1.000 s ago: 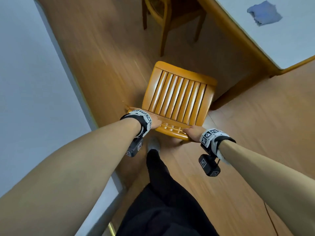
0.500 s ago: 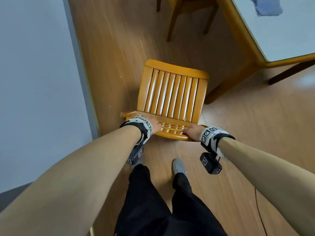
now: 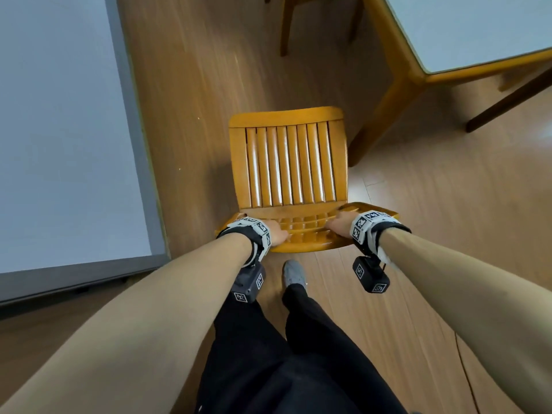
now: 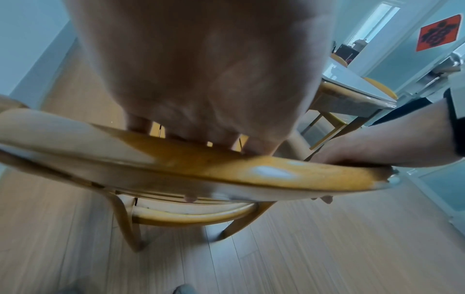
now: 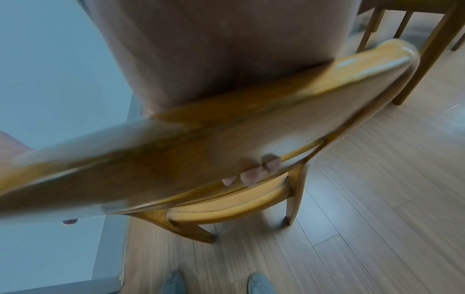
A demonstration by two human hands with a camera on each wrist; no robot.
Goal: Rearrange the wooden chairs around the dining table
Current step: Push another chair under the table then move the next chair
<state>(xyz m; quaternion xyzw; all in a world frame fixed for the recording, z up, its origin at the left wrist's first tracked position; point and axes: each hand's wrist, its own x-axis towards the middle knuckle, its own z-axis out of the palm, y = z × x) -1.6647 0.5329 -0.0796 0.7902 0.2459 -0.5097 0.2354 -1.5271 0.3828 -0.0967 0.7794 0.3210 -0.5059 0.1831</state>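
Observation:
A wooden chair (image 3: 288, 162) with a slatted seat stands on the floor in front of me, its curved top rail (image 4: 226, 169) nearest my body. My left hand (image 3: 276, 234) grips the left part of that rail, fingers curled over it. My right hand (image 3: 337, 224) grips the right part; its fingertips (image 5: 251, 175) show under the rail (image 5: 201, 143). The dining table (image 3: 436, 73) with a pale top lies ahead to the right, one leg just right of the chair seat.
A second wooden chair (image 3: 286, 28) stands beyond, tucked at the table's left side. A white wall or cabinet (image 3: 65, 130) runs close along the left. My feet (image 5: 259, 283) are just behind the chair on the wooden floor (image 3: 191, 85).
The chair has swung round with both hands still on its rail, its seat now pointing straight ahead. The table corner and its leg have come closer on the right.

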